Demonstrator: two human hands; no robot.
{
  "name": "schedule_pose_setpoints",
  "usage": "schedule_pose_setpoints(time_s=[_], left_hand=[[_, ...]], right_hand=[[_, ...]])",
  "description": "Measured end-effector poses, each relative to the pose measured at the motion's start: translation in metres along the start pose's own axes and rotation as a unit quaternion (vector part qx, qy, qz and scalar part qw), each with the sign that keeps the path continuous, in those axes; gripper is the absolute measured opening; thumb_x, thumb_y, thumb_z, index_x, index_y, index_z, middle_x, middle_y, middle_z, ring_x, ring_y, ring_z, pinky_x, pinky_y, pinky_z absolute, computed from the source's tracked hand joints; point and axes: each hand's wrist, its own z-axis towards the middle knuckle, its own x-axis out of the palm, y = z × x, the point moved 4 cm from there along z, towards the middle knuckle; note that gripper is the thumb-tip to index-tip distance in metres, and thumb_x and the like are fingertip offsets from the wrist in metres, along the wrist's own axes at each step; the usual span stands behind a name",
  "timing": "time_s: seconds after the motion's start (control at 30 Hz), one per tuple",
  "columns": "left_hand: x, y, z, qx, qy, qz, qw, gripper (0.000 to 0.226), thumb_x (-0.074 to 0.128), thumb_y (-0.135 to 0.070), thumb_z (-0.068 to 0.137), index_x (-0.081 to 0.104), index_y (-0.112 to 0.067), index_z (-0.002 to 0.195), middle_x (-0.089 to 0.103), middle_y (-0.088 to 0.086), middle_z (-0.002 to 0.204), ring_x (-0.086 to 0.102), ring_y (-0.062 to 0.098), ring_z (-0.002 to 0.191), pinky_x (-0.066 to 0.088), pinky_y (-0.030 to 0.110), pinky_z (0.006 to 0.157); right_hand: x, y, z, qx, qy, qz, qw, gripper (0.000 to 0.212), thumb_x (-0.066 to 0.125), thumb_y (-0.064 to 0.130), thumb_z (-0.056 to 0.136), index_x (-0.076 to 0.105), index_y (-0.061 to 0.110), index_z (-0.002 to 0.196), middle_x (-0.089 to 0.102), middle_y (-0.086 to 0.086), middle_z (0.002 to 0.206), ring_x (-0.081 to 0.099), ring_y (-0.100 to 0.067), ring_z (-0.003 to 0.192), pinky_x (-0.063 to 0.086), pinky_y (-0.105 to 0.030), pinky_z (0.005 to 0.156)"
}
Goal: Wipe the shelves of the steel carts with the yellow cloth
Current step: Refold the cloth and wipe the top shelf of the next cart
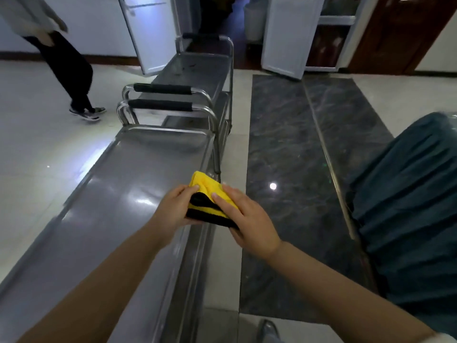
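Two hands are holding the folded yellow cloth (pixel 206 194), which is showing yellow on top and a black layer at its near edge; it is hanging in the air above the right rim of the nearest steel cart (pixel 103 219), not touching the shelf. The left hand (pixel 174 209) is pinching the cloth's left side with fingers curled round it, and the right hand (pixel 247 219) is lying over its right side, fingers gripping the fabric. The cart's top shelf is lying bare and shiny, stretching away to a raised lip at the far end, where two black-padded handles (pixel 162 96) are standing close together. A second steel cart (pixel 197 68) is sitting just beyond those handles, in line with the first, with dark specks on its top. To the right of both carts a strip of pale floor and a dark marble band (pixel 291 169) are lying open. A teal garment (pixel 408 206) is filling the right edge. Well off to the far left, another person (pixel 61 53) is walking across the open pale floor.
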Motion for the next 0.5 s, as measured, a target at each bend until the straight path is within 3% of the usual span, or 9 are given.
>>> schedule_pose_setpoints(time_s=[0.1, 0.2, 0.27, 0.37, 0.43, 0.5], left_hand=[[0.035, -0.009, 0.026, 0.039, -0.018, 0.107, 0.993, 0.019, 0.055, -0.028, 0.095, 0.068, -0.017, 0.086, 0.069, 0.012, 0.09, 0.068, 0.022, 0.081, 0.06, 0.04, 0.069], [0.056, -0.013, 0.05, 0.114, 0.003, 0.242, 0.964, 0.024, 0.046, -0.03, 0.1, 0.066, -0.032, 0.086, 0.067, -0.002, 0.091, 0.06, 0.012, 0.086, 0.046, 0.017, 0.076], [0.061, -0.008, 0.065, 0.127, 0.028, 0.292, 0.947, 0.022, 0.043, -0.03, 0.101, 0.062, -0.041, 0.1, 0.065, -0.009, 0.105, 0.058, 0.005, 0.095, 0.04, 0.01, 0.079], [0.049, 0.009, 0.087, 0.105, 0.03, 0.384, 0.917, 0.038, 0.041, -0.038, 0.101, 0.053, -0.026, 0.135, 0.057, -0.004, 0.135, 0.051, 0.013, 0.124, 0.038, 0.027, 0.102], [0.034, 0.023, 0.099, 0.07, 0.03, 0.424, 0.902, 0.049, 0.04, -0.041, 0.099, 0.043, -0.02, 0.144, 0.048, 0.002, 0.144, 0.044, 0.018, 0.133, 0.033, 0.038, 0.112], [0.019, 0.036, 0.109, 0.05, 0.012, 0.463, 0.885, 0.053, 0.043, -0.042, 0.098, 0.038, -0.018, 0.146, 0.044, 0.005, 0.147, 0.04, 0.022, 0.135, 0.028, 0.036, 0.114]], right_hand=[[-0.023, -0.05, 0.003, 0.016, 0.061, 0.004, 0.998, 0.067, 0.061, 0.005, 0.085, 0.035, 0.017, 0.146, 0.032, -0.014, 0.153, 0.043, -0.035, 0.133, 0.046, -0.048, 0.099], [-0.036, -0.092, 0.01, 0.037, 0.106, 0.009, 0.994, 0.066, 0.057, 0.011, 0.09, 0.029, 0.023, 0.149, 0.028, -0.01, 0.155, 0.041, -0.031, 0.134, 0.046, -0.046, 0.098], [-0.037, -0.114, 0.017, 0.048, 0.118, 0.01, 0.992, 0.064, 0.055, 0.016, 0.092, 0.028, 0.025, 0.149, 0.029, -0.009, 0.155, 0.041, -0.03, 0.133, 0.046, -0.045, 0.098], [-0.026, -0.142, 0.032, 0.068, 0.142, 0.017, 0.987, 0.065, 0.054, 0.016, 0.093, 0.026, 0.028, 0.15, 0.029, -0.005, 0.156, 0.041, -0.027, 0.133, 0.045, -0.042, 0.1], [-0.011, -0.155, 0.046, 0.072, 0.16, 0.024, 0.984, 0.066, 0.053, 0.016, 0.093, 0.023, 0.031, 0.15, 0.027, -0.003, 0.156, 0.04, -0.026, 0.134, 0.045, -0.041, 0.099], [0.007, -0.165, 0.063, 0.071, 0.179, 0.027, 0.981, 0.066, 0.052, 0.017, 0.094, 0.021, 0.033, 0.15, 0.027, -0.002, 0.156, 0.04, -0.027, 0.133, 0.046, -0.041, 0.098]])
